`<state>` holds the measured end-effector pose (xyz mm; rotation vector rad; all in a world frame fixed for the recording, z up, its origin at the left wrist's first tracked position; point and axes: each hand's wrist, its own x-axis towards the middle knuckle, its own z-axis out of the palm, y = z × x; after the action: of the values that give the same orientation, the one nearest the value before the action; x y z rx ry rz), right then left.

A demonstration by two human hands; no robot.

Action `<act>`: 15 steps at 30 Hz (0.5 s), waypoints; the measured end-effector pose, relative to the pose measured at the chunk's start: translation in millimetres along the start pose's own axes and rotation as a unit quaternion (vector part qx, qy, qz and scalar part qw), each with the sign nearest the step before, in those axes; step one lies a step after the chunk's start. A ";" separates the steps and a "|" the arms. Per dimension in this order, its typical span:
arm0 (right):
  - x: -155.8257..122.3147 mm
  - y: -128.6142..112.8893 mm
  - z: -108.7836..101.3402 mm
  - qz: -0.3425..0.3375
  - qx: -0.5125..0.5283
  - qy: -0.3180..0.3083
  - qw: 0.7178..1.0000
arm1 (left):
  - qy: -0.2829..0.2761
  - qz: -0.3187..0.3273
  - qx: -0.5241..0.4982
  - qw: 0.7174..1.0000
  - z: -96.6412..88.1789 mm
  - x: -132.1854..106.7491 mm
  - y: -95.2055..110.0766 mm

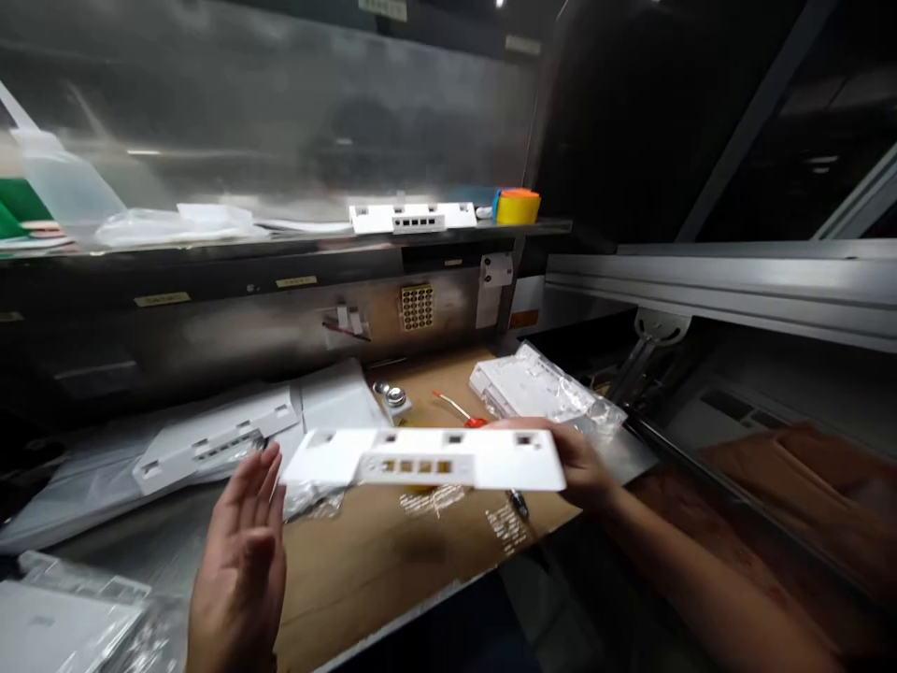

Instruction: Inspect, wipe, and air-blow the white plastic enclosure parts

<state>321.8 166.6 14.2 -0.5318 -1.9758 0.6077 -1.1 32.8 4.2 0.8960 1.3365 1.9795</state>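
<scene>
My right hand [585,463] grips the right end of a long white plastic panel [427,458] and holds it level above the bench; the panel has a row of small square port openings in its middle. My left hand [242,551] is flat with fingers stretched out, just left of the panel's left end, close to it but apparently not gripping it.
A similar white panel [210,439] lies at left on the cardboard-covered bench [392,561]. Bagged white parts [539,388], a red-handled tool [459,411] and a small metal fitting [394,399] lie behind. On the shelf sit another panel [413,218] and a yellow-orange tape roll [517,206].
</scene>
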 end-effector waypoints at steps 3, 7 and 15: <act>-2.3 3.1 73.9 -0.002 0.151 -0.080 0.985 | 0.002 0.003 0.009 1.000 -9.1 -2.3 13.3; -10.9 -1.8 129.0 0.011 0.229 -0.084 0.970 | 0.084 0.080 0.021 0.993 -42.6 -10.6 10.1; -24.7 -18.5 154.8 0.019 0.266 -0.043 0.963 | 0.210 0.177 0.060 0.960 -62.8 -25.8 12.9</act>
<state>192.5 107.5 -54.6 -0.2096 -1.7819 1.1553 -36.3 -25.7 -6.1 0.8440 1.6327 2.4921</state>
